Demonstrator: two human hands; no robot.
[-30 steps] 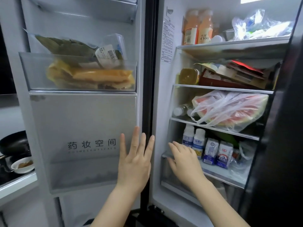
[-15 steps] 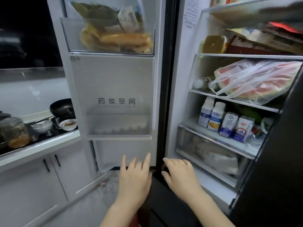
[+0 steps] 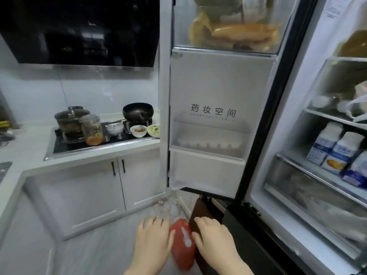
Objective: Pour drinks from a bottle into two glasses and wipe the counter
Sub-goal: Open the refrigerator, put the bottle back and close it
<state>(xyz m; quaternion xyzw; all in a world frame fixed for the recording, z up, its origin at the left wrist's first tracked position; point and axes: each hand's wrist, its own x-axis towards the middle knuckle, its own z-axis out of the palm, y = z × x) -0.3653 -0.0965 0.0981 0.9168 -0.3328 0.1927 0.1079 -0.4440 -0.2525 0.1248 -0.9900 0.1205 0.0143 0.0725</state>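
Search step, judged: no bottle is in hand and no glasses are identifiable. Your left hand (image 3: 153,238) and right hand (image 3: 213,234), fingers straight and holding nothing, reach down at 6 o'clock on either side of one red object (image 3: 182,245), blurred, perhaps a slipper. At 3 o'clock, the open fridge shelf (image 3: 294,158) carries at least three white bottles (image 3: 325,141), probably the drink. Next, you likely need to pick one out. On the stove (image 3: 59,144) at 9 o'clock: one jar (image 3: 92,129), one pot (image 3: 70,119), one pan (image 3: 138,111).
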